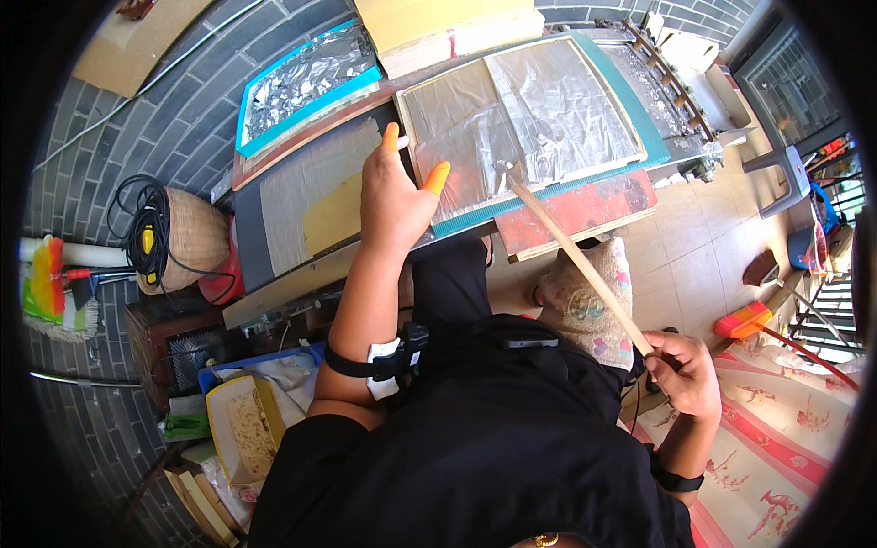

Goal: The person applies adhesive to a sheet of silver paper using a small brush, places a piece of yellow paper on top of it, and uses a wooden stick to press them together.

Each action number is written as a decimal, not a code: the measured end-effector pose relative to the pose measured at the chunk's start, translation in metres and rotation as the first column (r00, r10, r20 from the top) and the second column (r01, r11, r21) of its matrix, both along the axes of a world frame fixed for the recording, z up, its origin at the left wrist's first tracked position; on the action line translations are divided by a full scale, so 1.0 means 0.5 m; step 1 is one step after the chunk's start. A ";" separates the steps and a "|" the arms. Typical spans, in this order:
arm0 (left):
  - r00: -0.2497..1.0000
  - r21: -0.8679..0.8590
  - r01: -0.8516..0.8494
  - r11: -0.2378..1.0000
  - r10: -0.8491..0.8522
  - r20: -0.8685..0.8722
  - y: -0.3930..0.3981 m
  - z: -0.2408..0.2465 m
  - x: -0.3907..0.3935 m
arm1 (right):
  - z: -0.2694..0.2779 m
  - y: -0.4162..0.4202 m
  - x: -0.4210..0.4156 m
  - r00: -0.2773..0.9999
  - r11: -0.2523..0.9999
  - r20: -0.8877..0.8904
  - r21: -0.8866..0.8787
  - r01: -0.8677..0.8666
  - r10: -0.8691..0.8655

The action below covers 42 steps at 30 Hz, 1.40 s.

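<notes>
My left hand [396, 205] is raised near the left edge of a silvery, wrinkled foil sheet [562, 103]. Its thumb and one finger wear orange finger cots and are spread apart, with nothing visible between them. In my right hand [685, 373], low at the right, is the near end of a long flat wooden stick [582, 264]. The stick slants up and left, its far end at the foil's front edge, where the foil is puckered. Whether it touches the foil I cannot tell. A pale-rimmed board carries the foil, above a teal ribbed mat [640, 140].
Behind on the left is a blue-rimmed tray [240, 130] of crumpled foil. A thick paper stack [466, 44] stands at the back. Below the mat juts a red-stained board [582, 209]. A wicker basket [188, 233] with black cable is at left; a patterned cloth [774, 438] lies lower right.
</notes>
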<state>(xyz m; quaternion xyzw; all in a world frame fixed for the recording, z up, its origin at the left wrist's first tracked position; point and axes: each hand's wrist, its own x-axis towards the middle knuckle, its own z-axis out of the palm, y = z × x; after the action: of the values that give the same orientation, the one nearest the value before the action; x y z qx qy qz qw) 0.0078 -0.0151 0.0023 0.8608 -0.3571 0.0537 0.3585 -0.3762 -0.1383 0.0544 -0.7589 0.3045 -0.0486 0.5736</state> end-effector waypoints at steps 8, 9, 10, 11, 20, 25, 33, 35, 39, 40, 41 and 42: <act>0.995 -0.106 0.097 0.990 -0.093 0.043 0.008 -0.005 0.001 | 0.027 -0.004 -0.011 0.999 0.999 -0.005 0.004 -0.035 0.035; 0.993 -0.138 0.121 0.983 -0.119 0.028 0.010 -0.005 0.001 | 0.029 -0.005 -0.011 0.999 0.998 -0.003 -0.023 -0.054 0.054; 0.995 -0.126 0.102 0.987 -0.101 0.018 0.011 -0.004 0.002 | 0.029 -0.007 -0.011 0.997 0.996 -0.002 -0.050 -0.074 0.074; 0.996 -0.115 0.084 0.990 -0.083 0.007 0.012 -0.004 0.003 | 0.028 -0.008 -0.014 0.998 0.997 -0.005 -0.051 -0.059 0.059; 0.988 -0.148 0.078 0.986 -0.097 -0.123 0.016 0.002 0.016 | 0.053 -0.011 -0.044 0.995 0.996 -0.052 -0.007 0.091 -0.091; 0.700 -0.354 0.055 0.934 -0.289 -0.654 -0.002 0.050 -0.001 | 0.061 -0.011 -0.053 0.989 0.991 -0.054 0.013 0.135 -0.134; 0.565 -0.264 0.114 0.958 -0.281 -0.776 -0.065 0.076 -0.007 | 0.079 -0.003 0.033 0.989 0.973 0.015 -0.179 -0.143 0.148; 0.625 -0.199 0.181 0.963 -0.269 -0.733 -0.079 0.079 -0.009 | 0.078 -0.004 0.031 0.987 0.970 0.056 -0.201 -0.137 0.151; 0.752 -0.086 0.265 0.961 -0.261 -0.606 -0.105 0.055 -0.007 | 0.097 -0.013 0.005 0.990 0.974 -0.020 -0.178 -0.138 0.137; 0.792 -0.078 0.270 0.960 -0.268 -0.548 -0.110 0.044 -0.007 | 0.095 -0.015 -0.007 0.990 0.969 -0.032 -0.207 -0.138 0.135; 0.829 -0.070 0.274 0.959 -0.273 -0.488 -0.113 0.035 -0.007 | 0.092 -0.017 -0.019 0.994 0.973 -0.034 -0.205 -0.106 0.101; 0.842 -0.046 0.290 0.956 -0.277 -0.464 -0.117 0.038 -0.013 | 0.087 -0.018 -0.034 0.997 0.977 -0.037 -0.202 -0.068 0.062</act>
<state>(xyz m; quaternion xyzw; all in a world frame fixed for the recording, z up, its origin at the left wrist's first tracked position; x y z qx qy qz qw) 0.0013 -0.0735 0.0214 0.7908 -0.3846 -0.2123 0.4263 -0.3931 -0.1471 0.0980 -0.8236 0.2816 -0.0492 0.4898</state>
